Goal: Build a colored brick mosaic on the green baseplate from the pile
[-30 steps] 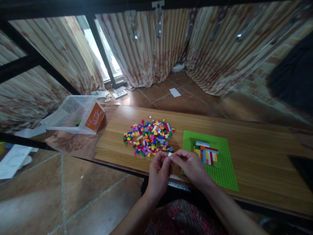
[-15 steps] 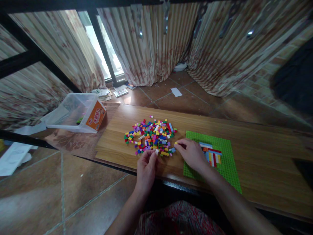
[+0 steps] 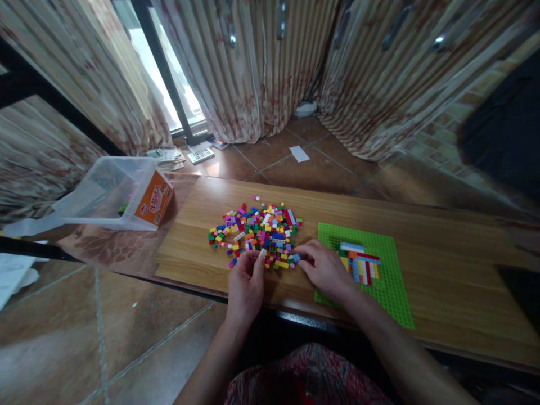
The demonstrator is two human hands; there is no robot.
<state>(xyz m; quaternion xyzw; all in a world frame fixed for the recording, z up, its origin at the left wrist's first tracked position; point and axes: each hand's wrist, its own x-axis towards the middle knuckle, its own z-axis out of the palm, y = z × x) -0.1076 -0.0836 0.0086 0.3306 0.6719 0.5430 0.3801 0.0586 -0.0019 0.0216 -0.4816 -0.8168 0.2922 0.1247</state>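
One white brick in left hand, fingers together on it; right hand beside brick pile, its grip unclear.

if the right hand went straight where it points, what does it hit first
The right hand would probably first meet the light blue bricks edging the brick pile; depth is unclear, so it may already touch them.
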